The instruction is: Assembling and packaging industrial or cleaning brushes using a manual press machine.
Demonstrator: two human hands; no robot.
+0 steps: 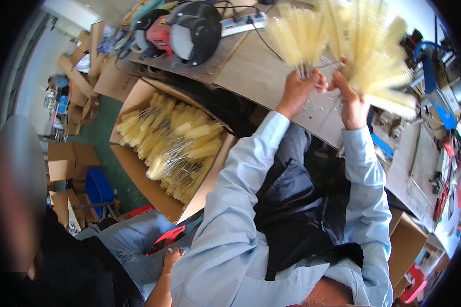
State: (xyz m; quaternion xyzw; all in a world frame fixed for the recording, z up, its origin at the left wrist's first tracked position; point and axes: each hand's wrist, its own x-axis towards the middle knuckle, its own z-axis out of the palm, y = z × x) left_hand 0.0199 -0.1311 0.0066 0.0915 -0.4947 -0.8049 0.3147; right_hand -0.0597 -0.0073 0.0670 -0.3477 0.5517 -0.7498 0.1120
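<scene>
My left hand (295,93) is closed round the wire stems of a bunch of brushes (297,38) with pale yellow bristles, held upright over the bench. Close beside it, my right hand (355,106) grips a bigger bunch of the same brushes (376,48), which fan out up and to the right and look smeared by motion. The two hands nearly meet at the stems. Left of my left arm, an open cardboard box (143,171) holds a heap of similar brushes (189,130), bristles and wire stems lying mixed.
A bench grinder (182,36) and a white power strip (244,24) with cables sit on the workbench (251,64). Tools and blue parts crowd its right side. Another person's jeans (133,240) and hand (173,258) are close at my left. Cardboard boxes and a blue bin (99,184) stand behind.
</scene>
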